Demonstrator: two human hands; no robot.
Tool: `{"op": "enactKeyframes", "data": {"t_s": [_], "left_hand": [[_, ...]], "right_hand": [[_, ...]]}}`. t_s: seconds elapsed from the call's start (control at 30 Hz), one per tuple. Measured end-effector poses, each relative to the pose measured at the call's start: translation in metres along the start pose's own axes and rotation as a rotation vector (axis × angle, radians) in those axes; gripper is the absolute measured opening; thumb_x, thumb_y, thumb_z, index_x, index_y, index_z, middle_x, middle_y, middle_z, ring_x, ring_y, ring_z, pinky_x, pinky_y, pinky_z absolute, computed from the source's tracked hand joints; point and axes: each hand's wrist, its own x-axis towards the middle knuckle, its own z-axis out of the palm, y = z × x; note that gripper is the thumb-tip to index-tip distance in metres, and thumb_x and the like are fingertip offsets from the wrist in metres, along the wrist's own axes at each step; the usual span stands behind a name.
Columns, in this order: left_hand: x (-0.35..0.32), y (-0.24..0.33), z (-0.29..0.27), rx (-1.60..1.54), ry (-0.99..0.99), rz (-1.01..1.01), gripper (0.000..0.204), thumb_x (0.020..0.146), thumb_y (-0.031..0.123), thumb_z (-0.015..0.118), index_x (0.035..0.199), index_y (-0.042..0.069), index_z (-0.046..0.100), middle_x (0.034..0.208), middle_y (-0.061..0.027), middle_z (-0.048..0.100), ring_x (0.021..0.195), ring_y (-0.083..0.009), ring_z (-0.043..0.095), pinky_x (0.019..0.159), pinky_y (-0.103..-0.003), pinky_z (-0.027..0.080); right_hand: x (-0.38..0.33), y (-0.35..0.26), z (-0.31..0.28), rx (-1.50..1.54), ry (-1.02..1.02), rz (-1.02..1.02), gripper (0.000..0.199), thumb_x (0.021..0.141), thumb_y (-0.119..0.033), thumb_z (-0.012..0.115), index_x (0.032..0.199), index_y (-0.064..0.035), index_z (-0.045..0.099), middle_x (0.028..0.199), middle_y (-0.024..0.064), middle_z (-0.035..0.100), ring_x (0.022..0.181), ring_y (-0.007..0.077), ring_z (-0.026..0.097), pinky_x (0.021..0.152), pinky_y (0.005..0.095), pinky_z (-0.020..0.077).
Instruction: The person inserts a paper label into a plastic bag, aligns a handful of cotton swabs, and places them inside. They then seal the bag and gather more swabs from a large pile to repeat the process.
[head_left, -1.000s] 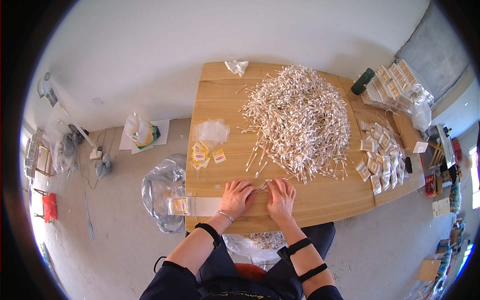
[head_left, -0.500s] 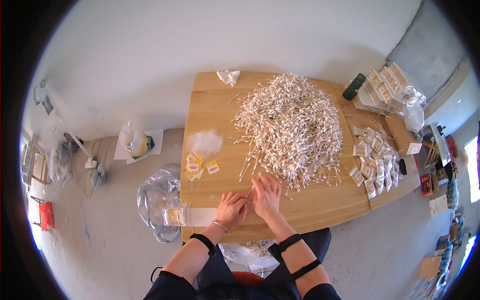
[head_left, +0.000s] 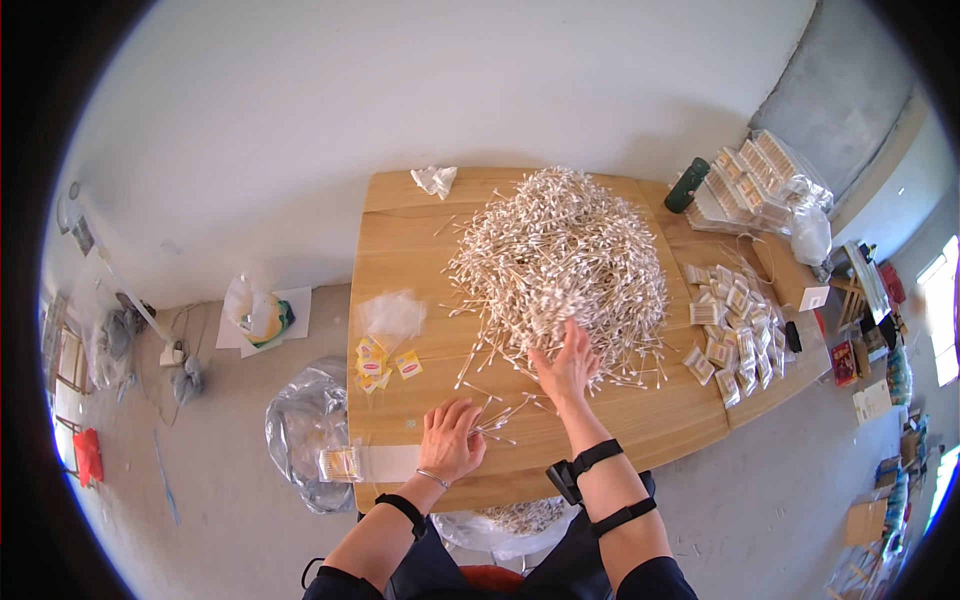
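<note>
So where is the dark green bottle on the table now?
In the head view the green bottle stands at the far right of the table, between the big swab pile and the stacked packets.

The right hand (head_left: 566, 368) covers swabs at the pile's (head_left: 560, 265) near edge.

Table (head_left: 400, 250) was light wood, smooth, matt grain. Swab heap (head_left: 560, 265) looked like wooden sticks with matt white cotton tips. Bag (head_left: 305, 430) beside the table was clear plastic, glossy and crinkled. Filled packets (head_left: 735, 320) were glossy clear film. Floor (head_left: 210, 480) was dull grey concrete.
</note>
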Motion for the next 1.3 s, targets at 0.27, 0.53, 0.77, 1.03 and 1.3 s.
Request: {"op": "enactKeyframes", "data": {"t_s": [0.27,0.53,0.77,1.03,1.3], "left_hand": [[0.001,-0.001,0.000,-0.003,-0.003,0.011,0.037,0.070,0.012,0.063,0.106,0.009,0.058,0.117,-0.0105,0.056,0.112,-0.0300,0.050,0.095,-0.045,0.037],[-0.005,-0.004,0.005,-0.001,0.000,0.015,0.033,0.071,0.014,0.063,0.104,0.009,0.059,0.116,-0.0104,0.056,0.110,-0.0310,0.050,0.094,-0.045,0.037],[-0.003,-0.010,0.012,-0.002,0.019,0.009,0.032,0.072,0.013,0.064,0.103,0.009,0.059,0.114,-0.0097,0.057,0.107,-0.0308,0.051,0.093,-0.044,0.037],[-0.004,-0.016,0.017,0.031,0.072,0.015,0.028,0.076,0.012,0.066,0.103,0.009,0.059,0.112,-0.0075,0.059,0.104,-0.0292,0.053,0.090,-0.042,0.039],[0.003,-0.011,0.013,0.085,0.036,0.054,0.029,0.077,0.012,0.066,0.105,0.010,0.060,0.113,-0.0081,0.058,0.107,-0.0302,0.051,0.093,-0.043,0.038]], "right_hand": [[-0.028,-0.012,0.007,0.271,-0.024,-0.462,0.052,0.072,-0.002,0.064,0.121,-0.0136,0.048,0.123,0.0136,0.045,0.114,0.0369,0.044,0.097,0.0478,0.0361],[-0.015,0.042,-0.002,0.173,-0.084,-0.521,0.042,0.068,0.005,0.062,0.108,-0.0099,0.058,0.120,0.0149,0.050,0.115,0.0372,0.045,0.095,0.0448,0.0406],[-0.023,0.051,-0.036,0.067,0.030,-0.447,0.046,0.070,0.003,0.065,0.113,-0.0095,0.058,0.133,0.0156,0.045,0.128,0.0376,0.035,0.103,0.0487,0.0348],[-0.146,0.040,-0.091,0.577,-0.331,-0.715,0.014,0.073,-0.004,0.063,0.086,-0.0108,0.062,0.076,0.0085,0.061,0.068,0.0293,0.061,0.059,0.0383,0.0501],[-0.236,0.110,0.012,-0.186,-1.549,-0.600,0.027,0.079,-0.015,0.054,0.099,-0.0014,0.067,0.100,0.0182,0.067,0.094,0.0345,0.064,0.080,0.0425,0.0507]]}}
